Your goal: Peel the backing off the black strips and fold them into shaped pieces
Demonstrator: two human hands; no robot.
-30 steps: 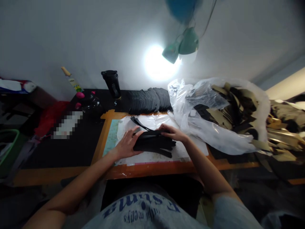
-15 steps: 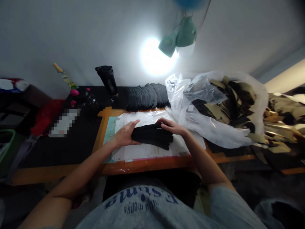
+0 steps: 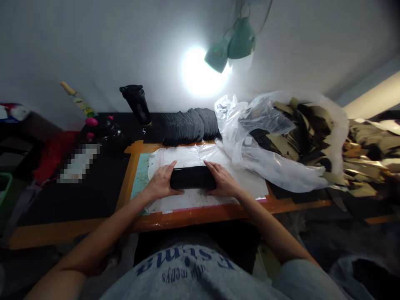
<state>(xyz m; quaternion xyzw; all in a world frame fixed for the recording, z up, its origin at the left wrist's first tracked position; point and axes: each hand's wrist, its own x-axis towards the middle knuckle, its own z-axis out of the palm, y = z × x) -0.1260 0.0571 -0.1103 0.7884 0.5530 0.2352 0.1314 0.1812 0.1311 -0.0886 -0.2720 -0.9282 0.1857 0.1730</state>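
A stack of black strips (image 3: 193, 178) lies on the white sheet (image 3: 184, 156) in front of me, its edges lined up into a neat block. Round its left end my left hand (image 3: 161, 180) is closed, thumb on the near side and fingers on the far side. My right hand (image 3: 223, 180) clasps the right end the same way. Both palms press against the ends of the stack. What the strips are made of I cannot make out.
Behind the sheet stands a long row of dark grey pieces (image 3: 190, 125). A black tumbler (image 3: 137, 105) is to its left. On the right, a clear plastic bag (image 3: 278, 166) holds tan and black cut pieces (image 3: 296, 133). Green lamps (image 3: 242, 39) hang above.
The fanned, uneven strips are now squared into an even block. My right hand has moved from the top of the stack to its right end; my left hand keeps its hold.
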